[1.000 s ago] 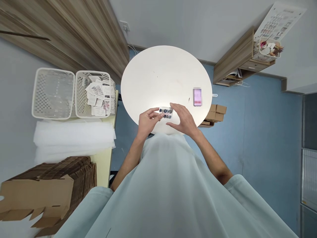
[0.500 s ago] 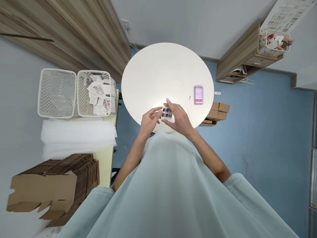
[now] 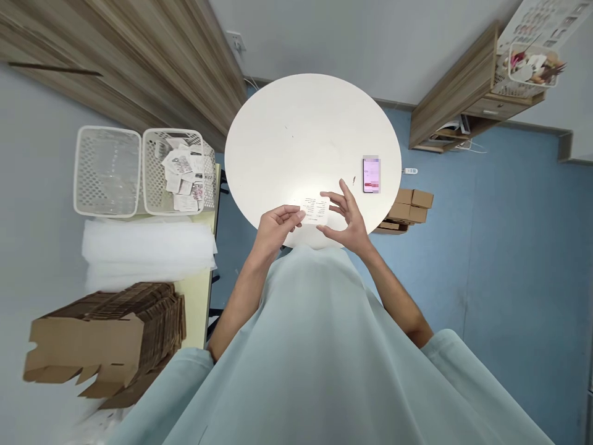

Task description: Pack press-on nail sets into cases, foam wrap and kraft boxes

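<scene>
Above the near edge of the round white table (image 3: 296,111), the left hand (image 3: 275,231) pinches the left side of a small card (image 3: 315,211), its printed lines facing up; the right hand (image 3: 351,227) is spread about the card's right side, fingers apart from thumb, any contact unclear; farther off, a phone (image 3: 370,175) lies by the table's right edge.

The white card (image 3: 315,212) is too small to read

Free room spans the table (image 3: 303,117) beyond the hands (image 3: 351,227); a phone (image 3: 371,176) obstructs the right
</scene>
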Demonstrator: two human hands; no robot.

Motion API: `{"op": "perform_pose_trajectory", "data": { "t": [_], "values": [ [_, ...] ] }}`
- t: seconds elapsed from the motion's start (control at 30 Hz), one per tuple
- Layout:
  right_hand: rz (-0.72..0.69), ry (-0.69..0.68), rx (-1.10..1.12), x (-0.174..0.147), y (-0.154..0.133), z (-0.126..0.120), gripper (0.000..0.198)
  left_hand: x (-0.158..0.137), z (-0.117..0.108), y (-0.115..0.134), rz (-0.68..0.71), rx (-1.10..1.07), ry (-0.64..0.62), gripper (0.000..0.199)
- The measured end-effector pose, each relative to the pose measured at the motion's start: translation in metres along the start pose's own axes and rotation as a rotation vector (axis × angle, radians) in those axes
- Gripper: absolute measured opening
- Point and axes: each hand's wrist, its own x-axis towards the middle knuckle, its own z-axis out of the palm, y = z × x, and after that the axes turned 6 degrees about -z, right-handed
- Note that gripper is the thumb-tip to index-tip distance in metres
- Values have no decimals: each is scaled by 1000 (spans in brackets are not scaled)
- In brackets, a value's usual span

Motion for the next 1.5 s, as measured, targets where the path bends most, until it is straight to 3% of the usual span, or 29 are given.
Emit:
{"op": "perform_pose_trajectory", "data": {
  "t": [0.17,0.33,0.4,0.47,0.6,0.7,0.87,1.07,1.17,1.33,1.5],
  "values": [
    [15,15,6,-3,1,-8,117,-2,11,2,65,79,11,48],
    [100,59,119,-5,8,-17,113,-1,15,-1,255,221,-93,78],
    [163,59,208,-7,14,-19,111,-1,16,-4,333,326,-81,81],
    [222,38,302,-9,20,-17,109,-2,17,-8,402,423,-13,66],
    [317,-9,425,-11,29,-6,101,-7,14,-16,508,540,143,17],
    [383,-80,451,-10,37,8,89,-12,5,-24,492,578,220,8],
    [425,-204,303,-7,56,31,89,-14,-23,-39,276,463,263,28],
    [78,-263,-153,7,52,69,92,-4,-64,-43,-11,213,168,51],
    [-52,-335,-316,22,40,95,83,5,-91,-40,-57,151,77,55],
    [-89,-409,-488,46,31,142,90,26,-148,-50,-48,142,-34,54],
    [-29,-428,-593,61,60,190,91,45,-198,-69,-47,218,36,53]
  ]
}}
